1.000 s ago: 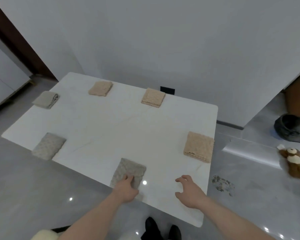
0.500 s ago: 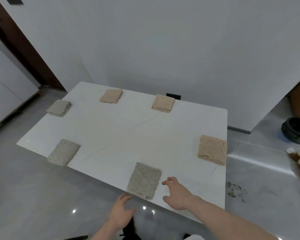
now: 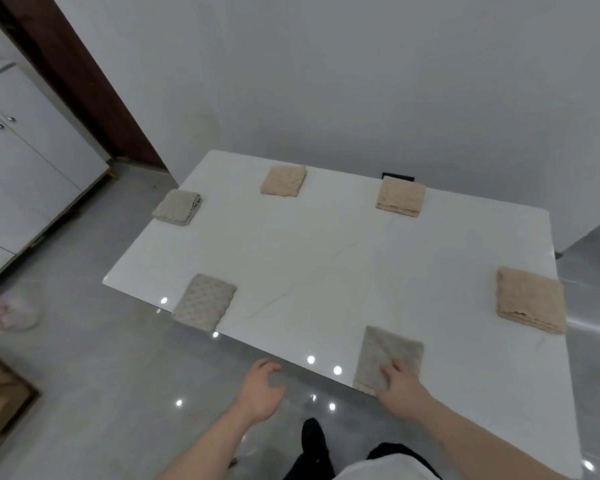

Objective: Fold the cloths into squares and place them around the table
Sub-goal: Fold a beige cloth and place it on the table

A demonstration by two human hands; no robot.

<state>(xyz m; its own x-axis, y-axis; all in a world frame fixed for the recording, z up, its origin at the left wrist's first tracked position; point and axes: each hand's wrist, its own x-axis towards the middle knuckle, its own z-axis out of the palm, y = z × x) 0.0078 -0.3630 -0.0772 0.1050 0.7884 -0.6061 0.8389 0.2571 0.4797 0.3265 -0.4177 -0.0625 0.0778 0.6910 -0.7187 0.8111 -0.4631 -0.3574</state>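
Six folded cloths lie around the white table (image 3: 326, 265). Beige ones sit at the far edge (image 3: 284, 180), the far right (image 3: 400, 195) and the right side (image 3: 529, 299). Grey ones lie at the left end (image 3: 177, 206), the near left edge (image 3: 205, 301) and the near edge (image 3: 388, 355). My right hand (image 3: 400, 386) rests on the near corner of that closest grey cloth, fingers spread on top. My left hand (image 3: 260, 393) hovers off the table's near edge over the floor, fingers loosely curled, holding nothing.
White cabinets (image 3: 32, 161) and a dark brown door frame (image 3: 84, 81) stand to the left. A cardboard box (image 3: 0, 403) and a clear bag (image 3: 14, 306) lie on the grey floor at the lower left. A grey wall backs the table. My black shoe (image 3: 314, 441) shows below.
My left hand let go of the near grey cloth and drew back off the table. My right hand moved left onto that cloth. The view shifted, so the table sits further right.
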